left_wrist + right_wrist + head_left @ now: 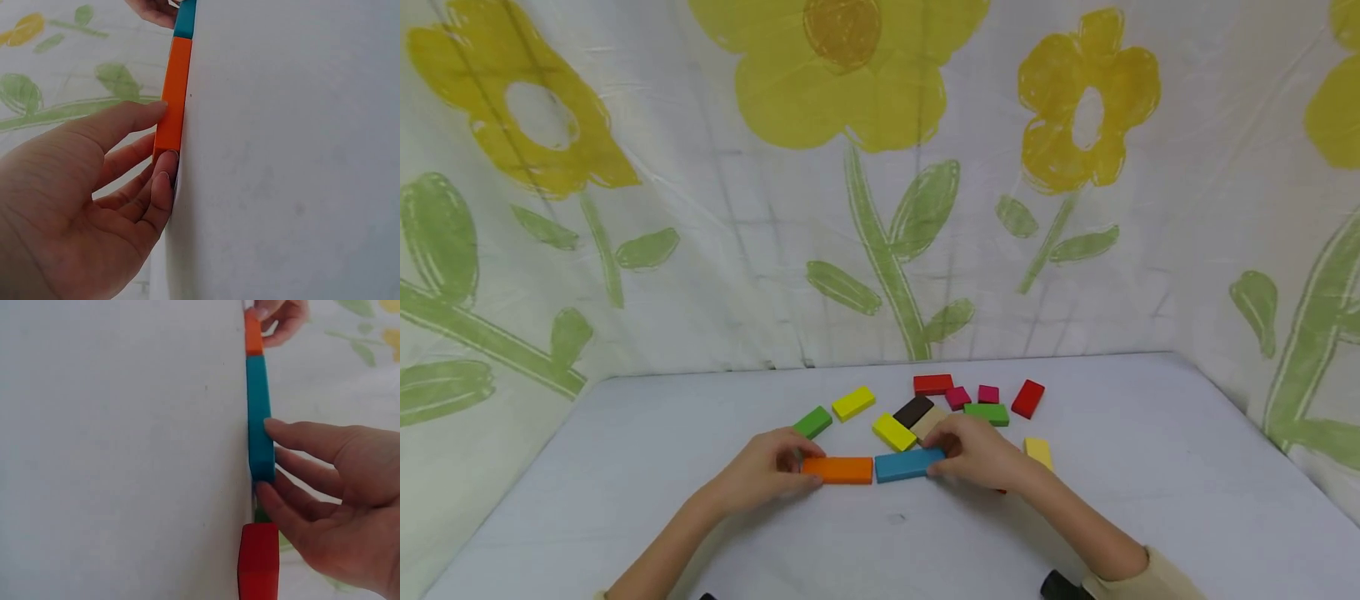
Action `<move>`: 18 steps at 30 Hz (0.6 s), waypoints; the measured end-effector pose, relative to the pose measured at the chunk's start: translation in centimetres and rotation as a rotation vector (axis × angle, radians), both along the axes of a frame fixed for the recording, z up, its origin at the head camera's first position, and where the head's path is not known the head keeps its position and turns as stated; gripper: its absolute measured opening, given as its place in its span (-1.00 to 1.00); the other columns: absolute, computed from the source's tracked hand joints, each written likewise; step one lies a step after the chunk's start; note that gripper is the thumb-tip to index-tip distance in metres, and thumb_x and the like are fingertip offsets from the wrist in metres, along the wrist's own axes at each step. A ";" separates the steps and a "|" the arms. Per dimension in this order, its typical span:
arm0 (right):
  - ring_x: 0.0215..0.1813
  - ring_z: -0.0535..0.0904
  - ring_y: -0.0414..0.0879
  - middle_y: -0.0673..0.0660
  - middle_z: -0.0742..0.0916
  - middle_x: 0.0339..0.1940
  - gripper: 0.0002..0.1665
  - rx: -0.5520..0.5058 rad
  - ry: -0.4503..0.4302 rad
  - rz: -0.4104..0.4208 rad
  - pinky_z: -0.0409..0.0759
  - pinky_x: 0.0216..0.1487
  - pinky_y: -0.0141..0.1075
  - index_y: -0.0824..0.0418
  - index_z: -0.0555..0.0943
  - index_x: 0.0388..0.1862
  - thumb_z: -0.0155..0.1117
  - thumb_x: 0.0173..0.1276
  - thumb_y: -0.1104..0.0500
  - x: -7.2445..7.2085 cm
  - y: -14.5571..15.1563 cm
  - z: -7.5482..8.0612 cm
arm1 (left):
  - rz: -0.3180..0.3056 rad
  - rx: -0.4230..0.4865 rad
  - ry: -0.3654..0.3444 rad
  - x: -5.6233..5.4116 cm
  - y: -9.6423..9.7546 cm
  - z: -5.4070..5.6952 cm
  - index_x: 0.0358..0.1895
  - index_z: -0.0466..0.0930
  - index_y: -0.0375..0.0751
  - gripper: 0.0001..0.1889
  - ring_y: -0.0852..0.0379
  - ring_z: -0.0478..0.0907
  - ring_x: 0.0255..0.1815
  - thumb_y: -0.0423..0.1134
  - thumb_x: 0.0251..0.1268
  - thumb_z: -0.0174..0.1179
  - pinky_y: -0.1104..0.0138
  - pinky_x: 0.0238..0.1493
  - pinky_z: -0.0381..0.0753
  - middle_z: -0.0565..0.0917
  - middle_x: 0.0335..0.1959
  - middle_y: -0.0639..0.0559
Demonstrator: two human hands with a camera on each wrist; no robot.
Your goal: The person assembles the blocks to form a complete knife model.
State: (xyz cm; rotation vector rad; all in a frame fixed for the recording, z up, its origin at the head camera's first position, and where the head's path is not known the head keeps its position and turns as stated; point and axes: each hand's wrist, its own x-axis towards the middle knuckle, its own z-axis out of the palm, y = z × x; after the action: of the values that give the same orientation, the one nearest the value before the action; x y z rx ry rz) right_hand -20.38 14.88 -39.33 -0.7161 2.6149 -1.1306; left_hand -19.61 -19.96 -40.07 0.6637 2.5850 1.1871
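Near the middle of the white table, an orange block (842,471) and a blue block (908,465) lie flat, end to end, with at most a thin gap between them. My left hand (760,475) pinches the orange block at its outer left end, thumb and fingers on opposite sides. At the right end of the blue block, my right hand (981,454) holds it between thumb and fingers. A red block (259,562) lies close beside the right hand in the right wrist view; in the head view that hand hides most of it.
Behind the hands lie loose blocks: green (813,422), yellow (853,403), another yellow (893,432), dark brown (913,411), red (933,384), small pink ones (988,394) and another red (1028,398). A pale yellow block (1038,452) sits beyond the right forearm. A flowered cloth (737,292) hangs behind.
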 end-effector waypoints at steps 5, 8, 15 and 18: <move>-0.17 0.57 -0.15 0.02 0.76 -0.16 -0.62 -0.005 0.027 -0.009 0.64 -0.19 -0.46 0.28 0.75 0.03 0.61 0.27 0.21 -0.7 -0.4 -0.1 | 0.041 0.024 0.034 -0.1 -0.1 -0.3 0.06 0.77 -0.26 -0.66 0.20 0.52 -0.29 -0.20 0.28 0.48 0.42 -0.28 0.54 0.67 -0.13 0.00; -0.20 0.56 -0.14 0.02 0.75 -0.18 -0.63 -0.009 0.033 -0.025 0.63 -0.22 -0.44 0.28 0.76 0.03 0.61 0.27 0.21 -0.9 -0.4 -0.2 | 0.072 0.069 0.040 -0.1 -0.2 -0.6 0.07 0.77 -0.27 -0.66 0.21 0.52 -0.30 -0.22 0.28 0.48 0.43 -0.27 0.55 0.68 -0.12 -0.03; -0.22 0.56 -0.13 0.03 0.74 -0.21 -0.63 -0.038 0.029 -0.056 0.63 -0.27 -0.43 0.27 0.77 0.03 0.62 0.26 0.21 -0.9 -0.5 -0.4 | 0.120 0.197 0.062 0.2 -0.4 -1.6 0.06 0.77 -0.29 -0.68 0.26 0.51 -0.36 -0.27 0.28 0.49 0.47 -0.33 0.54 0.64 -0.18 -0.06; -0.22 0.56 -0.13 0.03 0.74 -0.22 -0.63 -0.040 0.025 -0.070 0.62 -0.28 -0.43 0.27 0.77 0.03 0.62 0.26 0.21 -0.8 -0.6 -0.4 | 0.121 0.234 0.076 0.3 -0.4 -1.9 0.05 0.77 -0.30 -0.68 0.27 0.51 -0.36 -0.28 0.27 0.51 0.48 -0.34 0.53 0.63 -0.20 -0.07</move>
State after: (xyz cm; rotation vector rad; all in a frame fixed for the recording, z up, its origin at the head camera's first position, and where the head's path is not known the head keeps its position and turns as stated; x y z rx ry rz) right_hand -21.20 14.25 -39.71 -0.6551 2.6651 -1.2043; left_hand -19.28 -20.38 -41.95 0.6144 2.6037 1.5494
